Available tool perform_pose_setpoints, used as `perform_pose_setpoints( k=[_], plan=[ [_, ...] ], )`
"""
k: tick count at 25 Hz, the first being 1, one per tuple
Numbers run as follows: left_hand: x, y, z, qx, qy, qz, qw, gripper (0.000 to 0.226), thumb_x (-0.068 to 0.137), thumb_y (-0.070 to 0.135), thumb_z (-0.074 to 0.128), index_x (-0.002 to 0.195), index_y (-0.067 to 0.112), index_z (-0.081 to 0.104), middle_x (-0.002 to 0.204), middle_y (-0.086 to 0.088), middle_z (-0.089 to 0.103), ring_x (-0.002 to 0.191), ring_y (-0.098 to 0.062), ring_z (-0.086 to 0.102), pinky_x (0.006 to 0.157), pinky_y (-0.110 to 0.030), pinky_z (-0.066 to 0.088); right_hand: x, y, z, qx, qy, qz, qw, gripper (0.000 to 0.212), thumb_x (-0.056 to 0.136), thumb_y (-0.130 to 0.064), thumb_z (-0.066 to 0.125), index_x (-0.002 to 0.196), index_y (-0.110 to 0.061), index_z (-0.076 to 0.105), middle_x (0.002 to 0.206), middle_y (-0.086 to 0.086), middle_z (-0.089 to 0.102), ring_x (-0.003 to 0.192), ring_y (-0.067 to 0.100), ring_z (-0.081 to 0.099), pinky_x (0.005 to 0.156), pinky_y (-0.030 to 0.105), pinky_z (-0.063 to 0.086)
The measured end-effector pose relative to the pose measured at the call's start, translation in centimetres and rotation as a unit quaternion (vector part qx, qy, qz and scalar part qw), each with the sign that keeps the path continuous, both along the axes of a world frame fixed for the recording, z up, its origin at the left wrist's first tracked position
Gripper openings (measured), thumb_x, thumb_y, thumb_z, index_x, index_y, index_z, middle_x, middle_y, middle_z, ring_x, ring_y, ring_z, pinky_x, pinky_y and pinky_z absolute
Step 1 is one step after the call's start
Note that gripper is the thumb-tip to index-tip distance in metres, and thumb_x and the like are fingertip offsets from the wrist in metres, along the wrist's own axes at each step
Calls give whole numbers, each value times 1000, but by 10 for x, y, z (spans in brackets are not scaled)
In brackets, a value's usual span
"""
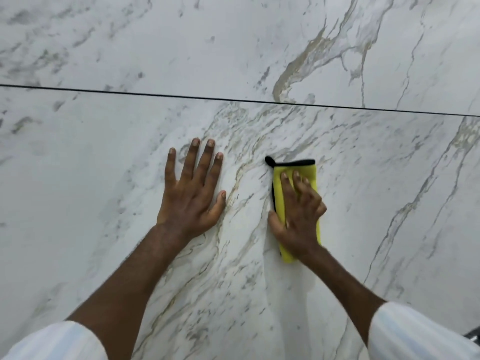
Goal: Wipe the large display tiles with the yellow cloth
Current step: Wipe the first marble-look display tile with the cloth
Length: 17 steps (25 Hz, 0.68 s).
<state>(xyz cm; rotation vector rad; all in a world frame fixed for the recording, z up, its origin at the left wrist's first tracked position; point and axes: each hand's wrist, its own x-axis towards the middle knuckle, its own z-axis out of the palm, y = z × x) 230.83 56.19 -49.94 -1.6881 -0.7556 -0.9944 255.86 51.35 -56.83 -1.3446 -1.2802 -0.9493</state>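
The folded yellow cloth (309,175) is held pressed on the lower tile (104,165) — below the dark seam (155,94) — by the curled fingers (285,183) of the right hand (298,219), while the left hand (189,201) is laid flat alongside, fingers released.

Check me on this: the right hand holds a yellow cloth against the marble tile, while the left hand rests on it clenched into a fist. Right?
Not quite. The head view shows the left hand lying flat on the marble tile, fingers spread, not clenched. The rest stands: the right hand holds the yellow cloth against that tile.
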Motion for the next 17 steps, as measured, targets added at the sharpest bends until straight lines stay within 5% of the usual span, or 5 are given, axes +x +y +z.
perform_pose_setpoints(
  k=[6,9,14,17],
  plan=[
    [2,1,-3,12,-8,-20,1000,77,103,44,43,165,5,22,174,-20,14,161,-41,12,123,-73,14,-28,2,176,13,18,24,999,89,78,-53,45,163,-34,28,166,-2,27,144,26,25,105,57,31],
    [-3,4,-4,22,-3,-18,1000,78,104,47,44,165,4,23,173,-21,17,160,-43,14,123,-73,14,-39,9,120,54,-32,-8,998,84,81,-51,52,161,-31,35,165,-1,34,142,25,31,102,58,35],
    [0,-2,-8,7,-16,-53,998,78,104,49,44,165,3,24,172,-21,19,160,-44,16,123,-74,12,-38,5,-86,25,-39,-14,999,79,84,-49,56,158,-26,39,164,5,34,146,31,36,101,63,37],
    [-11,-17,-97,-53,-15,-81,995,79,101,48,51,162,2,31,171,-20,24,159,-43,19,123,-74,12,-34,-1,-92,3,-64,4,998,82,79,-50,56,155,-28,38,162,5,35,143,30,36,97,64,40]
  ],
)
